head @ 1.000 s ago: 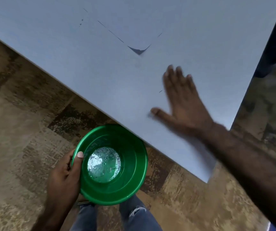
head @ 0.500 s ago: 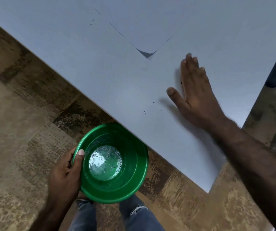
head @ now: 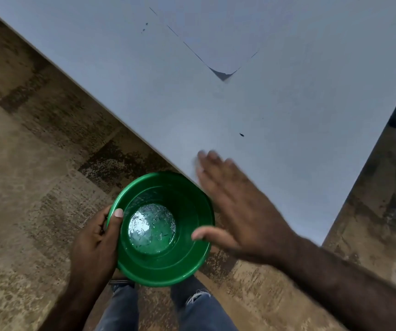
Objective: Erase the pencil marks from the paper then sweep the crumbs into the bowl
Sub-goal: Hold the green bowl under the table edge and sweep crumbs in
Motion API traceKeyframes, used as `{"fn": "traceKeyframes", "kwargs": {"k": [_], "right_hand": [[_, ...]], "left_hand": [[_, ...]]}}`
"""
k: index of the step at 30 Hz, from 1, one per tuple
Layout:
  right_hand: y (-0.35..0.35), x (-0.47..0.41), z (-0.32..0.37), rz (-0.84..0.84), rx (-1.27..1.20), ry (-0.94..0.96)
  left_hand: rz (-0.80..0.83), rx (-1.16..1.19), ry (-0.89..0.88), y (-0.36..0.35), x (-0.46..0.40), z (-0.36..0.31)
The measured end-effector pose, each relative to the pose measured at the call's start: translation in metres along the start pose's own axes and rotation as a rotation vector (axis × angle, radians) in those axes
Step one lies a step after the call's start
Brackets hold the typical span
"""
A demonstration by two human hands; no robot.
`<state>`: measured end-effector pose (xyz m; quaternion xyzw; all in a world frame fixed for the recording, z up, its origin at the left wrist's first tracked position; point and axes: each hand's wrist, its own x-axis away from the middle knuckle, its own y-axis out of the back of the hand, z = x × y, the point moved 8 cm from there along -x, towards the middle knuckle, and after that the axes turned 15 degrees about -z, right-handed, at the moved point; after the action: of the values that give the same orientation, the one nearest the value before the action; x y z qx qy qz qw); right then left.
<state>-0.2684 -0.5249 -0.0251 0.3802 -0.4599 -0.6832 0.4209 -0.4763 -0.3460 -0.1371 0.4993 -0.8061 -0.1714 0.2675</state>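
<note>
Sweeping flat-fingered at the table edge (head: 130,130), the right hand (head: 235,206) could fling crumbs past the green bowl (head: 187,263), which the left hand (head: 96,242) grips by its rim; one dark crumb (head: 241,134) lies behind, missed.

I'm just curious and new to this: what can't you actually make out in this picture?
- Head view: right hand is motion-blurred; whether its fingertips touch the table is unclear.
- Paper: cut off by the top edge.
- Crumbs in the green bowl: too small, under glare.
- Left hand fingers: hidden behind the bowl.
</note>
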Motion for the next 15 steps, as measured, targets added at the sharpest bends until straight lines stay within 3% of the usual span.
{"fn": "traceKeyframes", "kwargs": {"k": [4, 8, 11, 15], "right_hand": [[0.032, -0.026, -0.083, -0.186, 0.047, -0.231], [0.032, -0.036, -0.158, -0.078, 0.104, -0.493], [0.019, -0.036, -0.148, -0.004, 0.154, -0.409], [-0.001, -0.021, -0.074, 0.039, 0.159, -0.188]], "left_hand": [[0.003, 0.054, 0.014, -0.001, -0.003, 0.002], [0.028, 0.129, -0.030, -0.006, -0.001, -0.006], [0.036, 0.137, -0.033, -0.007, -0.001, -0.010], [0.023, 0.133, -0.034, -0.007, -0.002, -0.006]]}}
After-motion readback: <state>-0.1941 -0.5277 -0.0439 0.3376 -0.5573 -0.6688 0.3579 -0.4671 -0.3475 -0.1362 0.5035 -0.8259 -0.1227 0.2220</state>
